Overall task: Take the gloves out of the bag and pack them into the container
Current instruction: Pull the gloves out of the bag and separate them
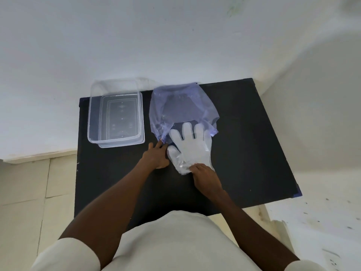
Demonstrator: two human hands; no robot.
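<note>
Pinching glove (190,147) cuff: right hand (206,178) | left hand (157,156) gripping bag (181,108) mouth edge

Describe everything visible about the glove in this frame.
The glove is thin, translucent whitish plastic, lying flat on the black table, fingers spread and pointing away from the person. Its fingertips lie at the mouth of the bluish bag, seemingly on its near edge. The right hand pinches its crinkled cuff; the left hand rests by its thumb, at the bag's edge. It is outside the clear container.
</note>
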